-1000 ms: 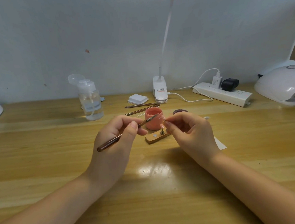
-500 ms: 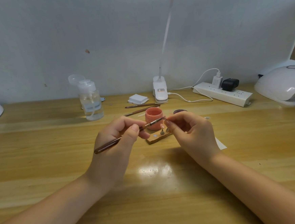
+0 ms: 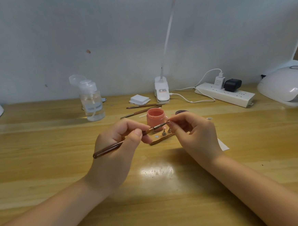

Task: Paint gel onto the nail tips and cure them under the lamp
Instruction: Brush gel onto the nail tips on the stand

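While the nail tip (image 3: 168, 120) is almost too small to make out, it sits pinched at the fingertips of the right hand (image 3: 192, 132), raised just in front of the pink gel pot (image 3: 155, 118) and above the small wooden stand (image 3: 162, 139). The brush (image 3: 129, 139) lies with its long axis running from lower left up to the right, its bristle end touching or just beside the tip, so the stroke to come looks like a short pull along that line. The left hand (image 3: 118, 142) grips the brush handle between thumb and curled fingers. The right hand is nearer the curing lamp (image 3: 285, 84), which stands well apart at the table's (image 3: 41, 157) right edge.
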The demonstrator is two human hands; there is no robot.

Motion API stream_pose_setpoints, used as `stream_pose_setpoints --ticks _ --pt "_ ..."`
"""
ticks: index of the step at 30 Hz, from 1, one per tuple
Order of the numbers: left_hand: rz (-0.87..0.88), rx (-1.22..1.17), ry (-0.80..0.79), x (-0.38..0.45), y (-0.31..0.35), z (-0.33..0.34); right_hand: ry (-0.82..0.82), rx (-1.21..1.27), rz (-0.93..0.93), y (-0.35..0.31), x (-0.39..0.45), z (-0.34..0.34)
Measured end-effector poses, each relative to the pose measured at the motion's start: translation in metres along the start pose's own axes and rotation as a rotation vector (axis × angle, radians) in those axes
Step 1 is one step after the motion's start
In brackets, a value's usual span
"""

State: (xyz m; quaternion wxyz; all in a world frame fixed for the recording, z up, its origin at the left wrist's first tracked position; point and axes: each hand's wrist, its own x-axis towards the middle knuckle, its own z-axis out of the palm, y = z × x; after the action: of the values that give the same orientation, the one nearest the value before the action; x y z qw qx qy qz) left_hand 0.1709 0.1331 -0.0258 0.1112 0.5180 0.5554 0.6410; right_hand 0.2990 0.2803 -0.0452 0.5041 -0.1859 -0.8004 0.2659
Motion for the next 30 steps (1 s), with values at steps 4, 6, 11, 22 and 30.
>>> stream_pose_setpoints --ticks 4,6,11,22,30 --pt "-0.010 0.038 0.026 0.0031 -0.0019 0.0010 -0.016 0.004 0.003 -0.0001 0.0000 0.0005" --pt "-0.023 0.050 0.044 0.0042 -0.0030 0.0007 -0.019 0.012 0.007 -0.0004 -0.0002 0.0004" --pt "-0.025 0.046 0.051 0.0024 0.0001 0.0023 -0.024 0.009 -0.009 -0.0010 0.0000 0.0000" --pt "0.003 0.059 0.005 0.0002 0.0007 0.0025 -0.002 -0.031 -0.034 0.0001 0.0004 0.0002" --pt "0.020 0.088 -0.002 -0.0009 0.0023 0.0035 0.008 -0.053 -0.028 0.0002 -0.0001 0.0000"
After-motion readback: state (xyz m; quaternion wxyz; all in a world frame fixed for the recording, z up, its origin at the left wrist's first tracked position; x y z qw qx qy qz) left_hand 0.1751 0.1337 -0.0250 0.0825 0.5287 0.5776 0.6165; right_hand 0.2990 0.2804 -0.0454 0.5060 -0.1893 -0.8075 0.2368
